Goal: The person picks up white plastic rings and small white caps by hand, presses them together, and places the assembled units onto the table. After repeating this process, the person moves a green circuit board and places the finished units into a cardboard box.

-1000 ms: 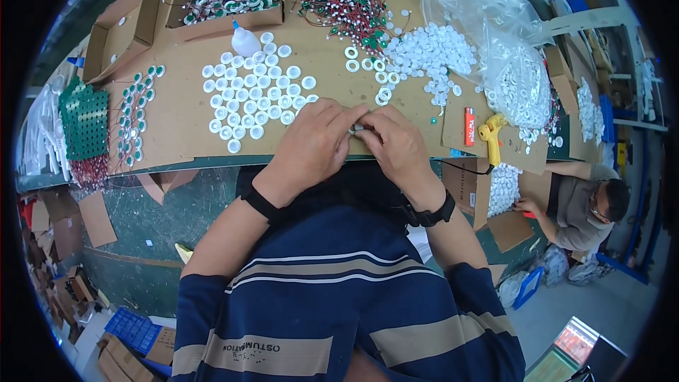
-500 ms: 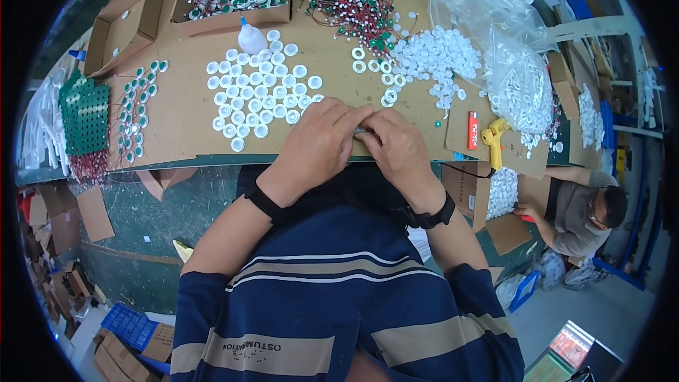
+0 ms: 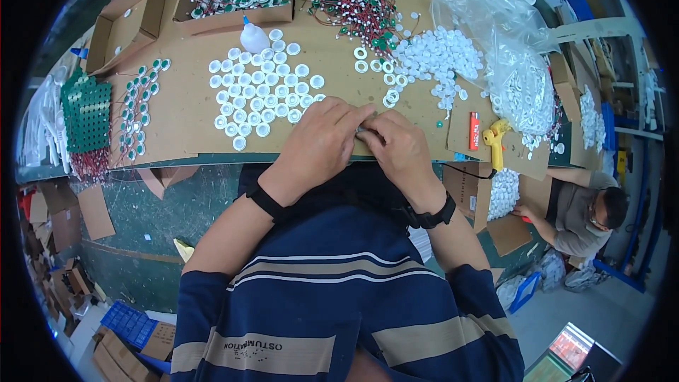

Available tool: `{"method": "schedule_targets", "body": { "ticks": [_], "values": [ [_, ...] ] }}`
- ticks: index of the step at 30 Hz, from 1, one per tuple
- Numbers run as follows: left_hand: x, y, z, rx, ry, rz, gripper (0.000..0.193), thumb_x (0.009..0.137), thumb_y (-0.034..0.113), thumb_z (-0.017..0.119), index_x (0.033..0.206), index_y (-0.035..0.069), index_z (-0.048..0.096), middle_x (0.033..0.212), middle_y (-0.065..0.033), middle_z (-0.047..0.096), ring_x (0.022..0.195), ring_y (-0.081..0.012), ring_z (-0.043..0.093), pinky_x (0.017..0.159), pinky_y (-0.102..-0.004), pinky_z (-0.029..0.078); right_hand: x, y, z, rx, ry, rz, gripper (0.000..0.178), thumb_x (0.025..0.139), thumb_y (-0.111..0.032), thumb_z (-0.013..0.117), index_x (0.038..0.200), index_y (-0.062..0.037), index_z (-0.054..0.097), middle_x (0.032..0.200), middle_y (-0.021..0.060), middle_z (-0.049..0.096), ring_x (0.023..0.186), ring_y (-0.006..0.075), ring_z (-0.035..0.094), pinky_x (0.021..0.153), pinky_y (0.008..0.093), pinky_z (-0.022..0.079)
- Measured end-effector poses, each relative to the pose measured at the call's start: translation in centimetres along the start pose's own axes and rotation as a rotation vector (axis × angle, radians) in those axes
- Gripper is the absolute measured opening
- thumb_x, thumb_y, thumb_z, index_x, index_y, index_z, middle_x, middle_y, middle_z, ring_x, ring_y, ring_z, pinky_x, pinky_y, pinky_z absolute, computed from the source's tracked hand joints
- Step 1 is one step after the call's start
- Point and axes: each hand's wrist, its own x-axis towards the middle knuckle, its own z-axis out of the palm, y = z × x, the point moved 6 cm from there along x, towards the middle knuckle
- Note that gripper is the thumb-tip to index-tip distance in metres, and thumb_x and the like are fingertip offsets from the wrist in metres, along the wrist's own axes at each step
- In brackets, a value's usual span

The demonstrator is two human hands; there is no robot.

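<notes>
My left hand (image 3: 318,138) and my right hand (image 3: 399,147) meet at the table's front edge, thumbs and fingertips pinched together around something small. Only a pale sliver shows between them; the fingers cover the rest. Beyond my left hand, white round cups (image 3: 262,90) are laid out in loose rows on the cardboard. A white squeeze bottle (image 3: 254,39) with a blue tip stands behind them. Several flat white rings (image 3: 361,66) lie past my right hand, beside a heap of small white caps (image 3: 442,53).
Far back are a carton (image 3: 237,22) of green-and-white discs and a tangle of red wires (image 3: 346,1). Right: a red lighter (image 3: 474,131), yellow glue gun (image 3: 496,143) and clear bag (image 3: 523,95) of rings. Left: wired discs (image 3: 140,110), green boards (image 3: 88,117). Another person (image 3: 588,216) works at right.
The whole view has shifted very slightly. Both hands stay pinched together in the same place, with hardly any finger movement.
</notes>
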Motion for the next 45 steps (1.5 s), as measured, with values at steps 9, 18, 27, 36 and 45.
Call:
{"method": "schedule_targets", "body": {
  "ticks": [9, 18, 27, 36, 45],
  "values": [
    [-0.1, -0.2, 0.0, 0.002, 0.020, 0.005, 0.063, 0.091, -0.006, 0.077, 0.153, 0.006, 0.071, 0.119, -0.0132, 0.077, 0.117, -0.0381, 0.071, 0.105, -0.0505, 0.057, -0.1, -1.4, -0.4, -0.065, -0.005, -0.105, 0.016, 0.100, -0.006, 0.088, 0.115, -0.0020, 0.086, 0.101, 0.0139, 0.080, 0.090, 0.0379, 0.080, 0.079, 0.0461, 0.064],
    [0.2, 1.3, -0.1, 0.054, 0.041, 0.056, 0.043, 0.094, 0.004, 0.082, 0.137, 0.005, 0.078, 0.120, -0.0127, 0.076, 0.123, -0.0362, 0.070, 0.108, -0.0501, 0.056, -1.0, 1.5, -2.5, -0.038, 0.158, -0.023, 0.016, 0.102, -0.002, 0.083, 0.118, -0.0005, 0.086, 0.103, 0.0165, 0.082, 0.089, 0.0352, 0.080, 0.078, 0.0431, 0.063],
    [0.5, -0.2, -1.5, 0.171, 0.021, 0.040, 0.020, 0.095, 0.007, 0.084, 0.115, 0.007, 0.083, 0.118, -0.0087, 0.077, 0.125, -0.0337, 0.070, 0.108, -0.0489, 0.056, -1.7, 8.9, -8.6, -0.228, 0.336, 0.182, 0.016, 0.105, -0.006, 0.081, 0.119, -0.0017, 0.087, 0.103, 0.0153, 0.081, 0.086, 0.0298, 0.079, 0.079, 0.0413, 0.062],
    [2.4, -0.3, -3.2, 0.323, 0.082, -0.011, 0.025, 0.094, 0.007, 0.086, 0.119, 0.008, 0.083, 0.120, -0.0098, 0.077, 0.124, -0.0344, 0.070, 0.108, -0.0486, 0.056, 0.4, 9.3, -8.4, -0.366, 0.356, 0.103, 0.014, 0.102, -0.010, 0.084, 0.115, -0.0054, 0.089, 0.109, 0.0120, 0.081, 0.102, 0.0344, 0.076, 0.090, 0.0455, 0.061],
    [6.8, 1.3, 1.6, 0.211, -0.008, 0.076, 0.029, 0.101, 0.014, 0.083, 0.129, 0.008, 0.082, 0.126, -0.0097, 0.075, 0.125, -0.0336, 0.068, 0.110, -0.0487, 0.055, -0.1, 7.1, -6.4, -0.388, 0.321, 0.012, 0.014, 0.098, -0.008, 0.089, 0.111, -0.0072, 0.090, 0.110, 0.0104, 0.079, 0.107, 0.0356, 0.074, 0.094, 0.0464, 0.061]
  ]
}}
